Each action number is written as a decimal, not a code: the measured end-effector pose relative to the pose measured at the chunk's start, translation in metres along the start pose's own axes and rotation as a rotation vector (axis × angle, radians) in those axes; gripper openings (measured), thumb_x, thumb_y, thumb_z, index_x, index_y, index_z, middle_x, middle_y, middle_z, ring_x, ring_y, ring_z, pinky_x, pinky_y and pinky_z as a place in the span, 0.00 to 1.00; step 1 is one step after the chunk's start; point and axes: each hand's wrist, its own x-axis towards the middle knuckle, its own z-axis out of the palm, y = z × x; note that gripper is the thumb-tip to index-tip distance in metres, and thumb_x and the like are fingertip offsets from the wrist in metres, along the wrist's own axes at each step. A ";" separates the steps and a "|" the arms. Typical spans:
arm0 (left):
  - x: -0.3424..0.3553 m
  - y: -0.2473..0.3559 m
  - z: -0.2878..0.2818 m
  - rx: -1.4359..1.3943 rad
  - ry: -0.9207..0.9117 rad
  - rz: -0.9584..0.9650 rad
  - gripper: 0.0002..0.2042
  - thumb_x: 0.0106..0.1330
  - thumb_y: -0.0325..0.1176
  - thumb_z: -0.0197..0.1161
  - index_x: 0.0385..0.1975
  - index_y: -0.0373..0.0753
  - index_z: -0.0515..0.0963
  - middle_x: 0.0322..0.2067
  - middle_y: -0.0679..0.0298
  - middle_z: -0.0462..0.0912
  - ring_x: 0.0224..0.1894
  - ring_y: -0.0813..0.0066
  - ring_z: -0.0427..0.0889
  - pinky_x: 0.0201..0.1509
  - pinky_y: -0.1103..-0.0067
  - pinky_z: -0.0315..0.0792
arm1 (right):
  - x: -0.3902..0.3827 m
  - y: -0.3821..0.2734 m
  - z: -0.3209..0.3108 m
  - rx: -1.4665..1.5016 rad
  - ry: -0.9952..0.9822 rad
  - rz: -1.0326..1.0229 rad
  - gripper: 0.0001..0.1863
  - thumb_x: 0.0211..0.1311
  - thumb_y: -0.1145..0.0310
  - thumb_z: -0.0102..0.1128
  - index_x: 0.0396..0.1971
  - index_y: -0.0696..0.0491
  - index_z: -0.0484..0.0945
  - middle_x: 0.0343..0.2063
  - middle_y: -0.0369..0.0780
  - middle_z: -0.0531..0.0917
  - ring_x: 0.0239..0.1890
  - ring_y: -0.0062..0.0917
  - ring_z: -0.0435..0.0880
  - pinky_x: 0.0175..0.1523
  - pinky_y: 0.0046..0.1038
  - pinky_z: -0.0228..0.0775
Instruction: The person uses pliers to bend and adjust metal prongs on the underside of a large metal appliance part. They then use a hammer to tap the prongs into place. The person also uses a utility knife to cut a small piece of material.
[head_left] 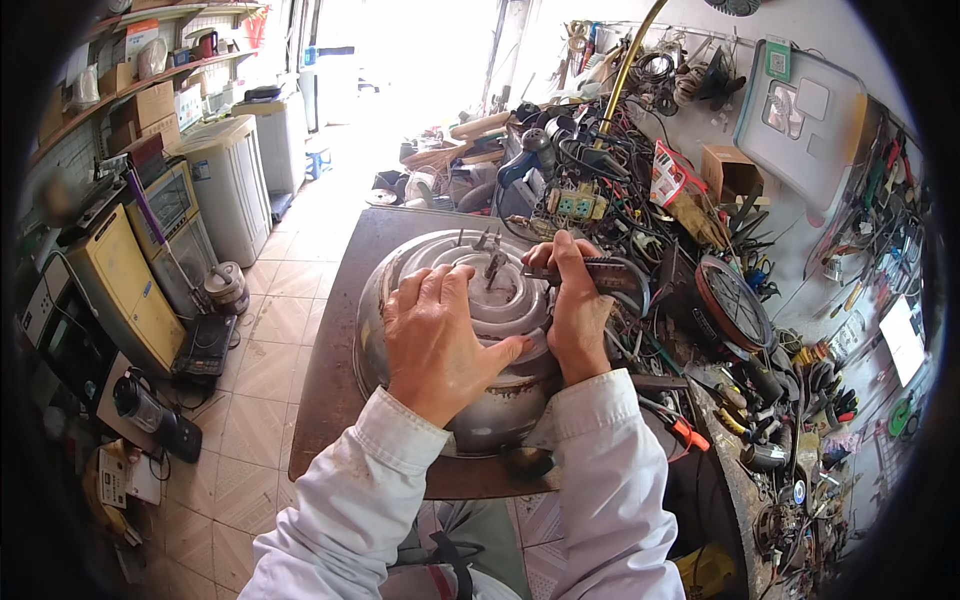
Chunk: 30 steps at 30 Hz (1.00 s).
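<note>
Head view: we're resting open left hand [432,345] on pot [494,317], right hand [580,320] gripping tool [605,270]; pot likely stiff, hold sides [497,424].

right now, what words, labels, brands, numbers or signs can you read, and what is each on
Nothing clear enough to quote.
Red and white packet: print too small.
Green card: square code, print too small.
White sheet at right: too faint to read.
Round metal part under the left hand: no lettering visible.

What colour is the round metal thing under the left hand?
The round metal thing is silvery grey; the head view shows it.
</note>
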 end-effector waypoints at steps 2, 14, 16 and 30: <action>-0.001 -0.003 0.001 0.009 0.010 0.012 0.39 0.42 0.47 0.82 0.54 0.34 0.75 0.52 0.52 0.81 0.61 0.54 0.74 0.66 0.64 0.66 | 0.003 0.006 -0.005 0.038 -0.078 -0.031 0.16 0.74 0.63 0.56 0.25 0.55 0.72 0.26 0.38 0.80 0.33 0.23 0.79 0.44 0.27 0.70; -0.002 0.000 0.001 0.037 0.018 0.021 0.40 0.40 0.47 0.83 0.53 0.32 0.75 0.50 0.51 0.81 0.58 0.54 0.75 0.65 0.64 0.67 | -0.003 0.001 0.004 0.109 0.028 -0.055 0.18 0.70 0.68 0.54 0.18 0.53 0.64 0.18 0.39 0.73 0.25 0.27 0.73 0.39 0.32 0.69; -0.002 -0.001 0.000 0.031 0.021 0.020 0.40 0.39 0.46 0.83 0.53 0.32 0.75 0.50 0.51 0.81 0.58 0.54 0.75 0.65 0.64 0.67 | -0.004 -0.001 0.007 0.112 0.060 -0.049 0.19 0.69 0.69 0.55 0.17 0.53 0.63 0.18 0.40 0.72 0.24 0.29 0.73 0.38 0.34 0.69; -0.010 0.006 -0.010 0.145 0.073 -0.055 0.40 0.40 0.53 0.83 0.51 0.33 0.76 0.49 0.53 0.81 0.57 0.54 0.75 0.64 0.64 0.66 | -0.017 -0.001 0.026 0.026 0.099 -0.028 0.16 0.74 0.64 0.57 0.25 0.56 0.74 0.25 0.40 0.83 0.32 0.24 0.83 0.45 0.27 0.72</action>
